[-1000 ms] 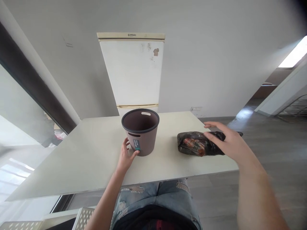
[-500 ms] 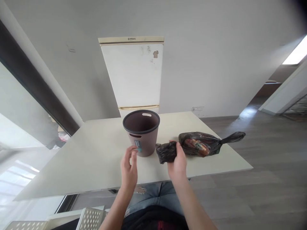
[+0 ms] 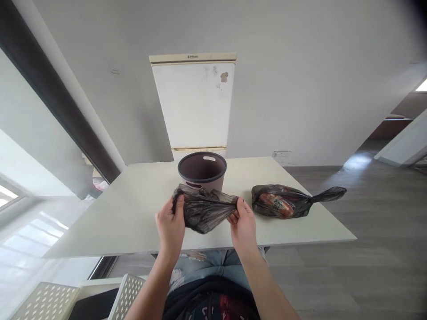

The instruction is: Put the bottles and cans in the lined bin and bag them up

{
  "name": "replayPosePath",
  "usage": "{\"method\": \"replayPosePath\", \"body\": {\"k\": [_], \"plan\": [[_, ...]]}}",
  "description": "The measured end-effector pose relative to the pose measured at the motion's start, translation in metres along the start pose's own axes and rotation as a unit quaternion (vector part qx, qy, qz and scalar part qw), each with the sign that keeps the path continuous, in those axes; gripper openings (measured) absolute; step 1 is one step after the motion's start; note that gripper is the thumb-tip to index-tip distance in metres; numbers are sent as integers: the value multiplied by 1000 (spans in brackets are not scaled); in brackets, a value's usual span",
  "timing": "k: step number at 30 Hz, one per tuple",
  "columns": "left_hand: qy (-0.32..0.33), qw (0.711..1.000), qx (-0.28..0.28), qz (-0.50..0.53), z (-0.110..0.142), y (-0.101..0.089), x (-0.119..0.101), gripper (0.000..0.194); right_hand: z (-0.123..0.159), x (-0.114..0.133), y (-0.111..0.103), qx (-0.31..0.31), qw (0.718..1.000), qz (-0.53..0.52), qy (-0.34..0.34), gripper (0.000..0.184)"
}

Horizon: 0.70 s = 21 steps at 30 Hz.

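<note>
A crumpled black plastic bag (image 3: 205, 210) is stretched sideways between my two hands, above the front part of the table. My left hand (image 3: 171, 224) is closed on its left end, with the thumb pressed on top. At the other end, my right hand (image 3: 243, 224) pinches the gathered plastic. Directly behind the bag stands a brownish-purple trash bin (image 3: 202, 166) with a dark rim and cut-out handles; the bag hides its lower part. To the right of my right hand lies a knotted black plastic bag (image 3: 282, 202), with a reddish-brown packaged item showing through.
The bin and knotted bag rest on a white table (image 3: 147, 200). A white fridge (image 3: 195, 102) stands behind it against the grey wall. At the lower left is a perforated light-coloured basket (image 3: 125, 293), near my left forearm.
My left hand has come over and taken hold of the black bag, which was bunched in my right hand. The bag is now pulled out wide in front of the bin.
</note>
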<state>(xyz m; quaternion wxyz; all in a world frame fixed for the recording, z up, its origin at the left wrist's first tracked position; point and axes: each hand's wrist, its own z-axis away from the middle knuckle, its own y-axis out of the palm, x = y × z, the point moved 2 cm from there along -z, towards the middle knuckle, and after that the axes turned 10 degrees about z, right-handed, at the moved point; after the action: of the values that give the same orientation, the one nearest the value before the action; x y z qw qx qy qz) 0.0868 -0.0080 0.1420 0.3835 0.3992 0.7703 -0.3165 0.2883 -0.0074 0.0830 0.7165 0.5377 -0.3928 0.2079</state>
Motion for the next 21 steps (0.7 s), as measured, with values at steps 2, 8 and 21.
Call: {"method": "replayPosePath", "body": {"k": [2, 8, 21], "plan": [[8, 1000, -10, 12, -13, -8, -2, 46, -2, 4, -3, -8, 1000, -15, -23, 40], [1, 965, 58, 257, -23, -20, 11, 38, -6, 15, -8, 2, 994, -93, -63, 29], [-111, 873, 102, 464, -31, -70, 43, 41, 9, 61, -25, 96, 988, -42, -114, 39]]}}
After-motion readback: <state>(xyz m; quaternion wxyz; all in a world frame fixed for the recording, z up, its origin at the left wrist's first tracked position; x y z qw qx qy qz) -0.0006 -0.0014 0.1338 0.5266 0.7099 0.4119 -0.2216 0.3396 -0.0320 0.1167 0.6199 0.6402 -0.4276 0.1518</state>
